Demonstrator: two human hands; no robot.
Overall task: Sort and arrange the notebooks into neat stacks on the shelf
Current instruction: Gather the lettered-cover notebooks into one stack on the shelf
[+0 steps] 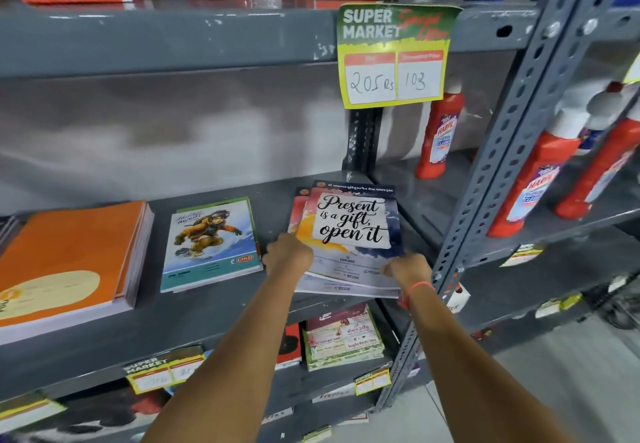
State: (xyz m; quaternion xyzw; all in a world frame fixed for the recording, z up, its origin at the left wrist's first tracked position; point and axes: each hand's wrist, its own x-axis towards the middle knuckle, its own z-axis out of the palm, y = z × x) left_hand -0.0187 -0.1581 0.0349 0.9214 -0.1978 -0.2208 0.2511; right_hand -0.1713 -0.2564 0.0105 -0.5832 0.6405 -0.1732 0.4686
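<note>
Both hands are on the same small pile. The left hand has its grip closed on the near left corner of the "Present is a gift" notebooks, fingers curled under the covers; the right hand pinches the near right corner, thumb on top. The pile reaches away from both grips toward the back of the shelf, its long axis running front to back but twisted a little, far end leaning left. The copies are fanned, the lower ones poking out at the near edge and on the left side, and the near edge overhangs the shelf's front lip. It sits at the shelf's right end, close to the grey upright.

Further left, well apart, lie the snowboarder notebooks, and beyond them, toward the left end, the orange stack, both already square. Judging by this, the next move is squaring the fanned copies and turning them parallel to the front edge; both hands are equally near.
</note>
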